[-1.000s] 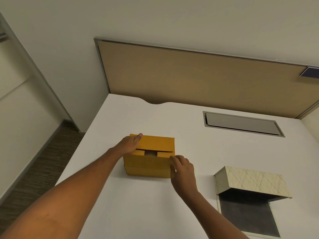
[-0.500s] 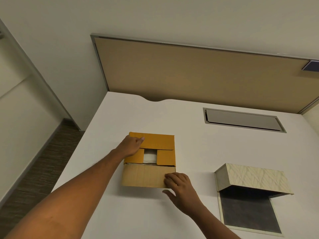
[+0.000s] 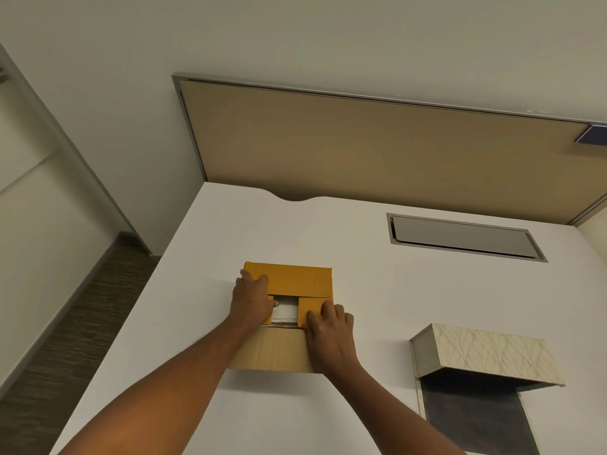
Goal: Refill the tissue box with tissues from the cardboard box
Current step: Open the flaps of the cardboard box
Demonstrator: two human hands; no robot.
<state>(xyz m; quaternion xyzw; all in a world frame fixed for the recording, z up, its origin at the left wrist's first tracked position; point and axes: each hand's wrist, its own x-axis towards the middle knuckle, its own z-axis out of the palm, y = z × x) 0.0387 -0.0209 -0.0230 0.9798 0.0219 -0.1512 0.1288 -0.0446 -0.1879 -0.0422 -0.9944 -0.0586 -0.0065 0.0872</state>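
A small yellow-brown cardboard box (image 3: pixel 295 280) sits on the white desk (image 3: pixel 377 290). Its near flap lies folded down toward me, and white tissues (image 3: pixel 286 311) show in the gap between the two side flaps. My left hand (image 3: pixel 251 300) rests on the left side flap, fingers over the box's left edge. My right hand (image 3: pixel 328 326) presses on the right side flap. To the right stands the cream patterned tissue box (image 3: pixel 486 353), its lid tilted up over a dark, hollow inside (image 3: pixel 476 418).
A grey cable hatch (image 3: pixel 460 238) is set into the desk at the back right. A tan partition panel (image 3: pixel 377 152) rises behind the desk. The desk's left edge drops to a dark carpeted floor (image 3: pixel 65 339).
The near flap came down flat toward me, baring the tissues. My right hand left that flap for the right side flap, and my left hand shifted onto the left side flap.
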